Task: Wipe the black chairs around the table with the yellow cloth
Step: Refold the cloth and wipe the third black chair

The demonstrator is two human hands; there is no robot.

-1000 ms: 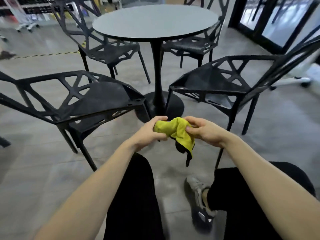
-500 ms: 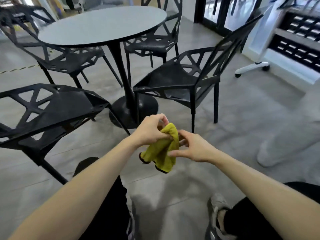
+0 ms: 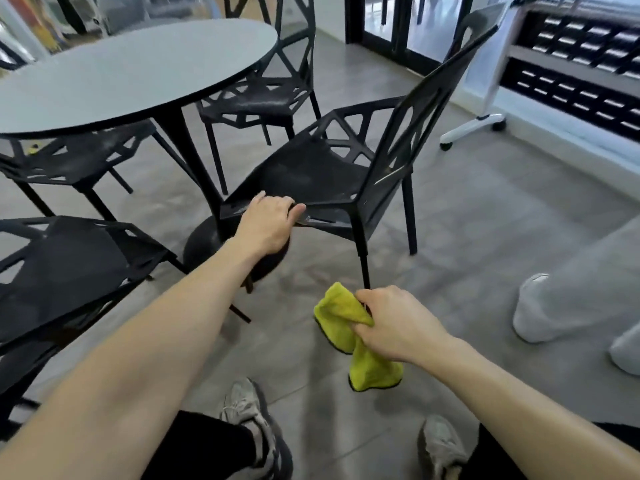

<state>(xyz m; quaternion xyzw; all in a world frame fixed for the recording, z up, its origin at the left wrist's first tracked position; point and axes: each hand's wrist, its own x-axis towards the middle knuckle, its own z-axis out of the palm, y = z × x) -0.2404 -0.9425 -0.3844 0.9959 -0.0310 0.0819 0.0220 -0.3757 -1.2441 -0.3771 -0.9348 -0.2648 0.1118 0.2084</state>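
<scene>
Nearest the camera, the right hand (image 3: 398, 327) is closed round the bunched yellow cloth (image 3: 349, 336), which hangs in the air over the floor (image 3: 467, 244), touching no chair; a fold sticks out above the fist and a longer tail droops below it. Just beyond, the left hand (image 3: 265, 223) grips the front edge of the seat of the nearest right-side chair (image 3: 311, 171), fingers curled over the rim and the thumb at the edge beside them. A second chair (image 3: 69, 265) stands at the left, its seat near the left forearm.

Farther off is the round table (image 3: 131, 74) on its single pedestal, with two more chairs tucked partly under it: one on the far left (image 3: 76, 157) and one at the far side (image 3: 263, 98).

As for progress, it looks like an early stage. The cloth is not on any surface, and the seats in view show a pale, dusty film (most plainly the far one and the one in hand). My guess is that the gripped chair is being steadied or pulled out for wiping, with all four apparently left to do.
</scene>
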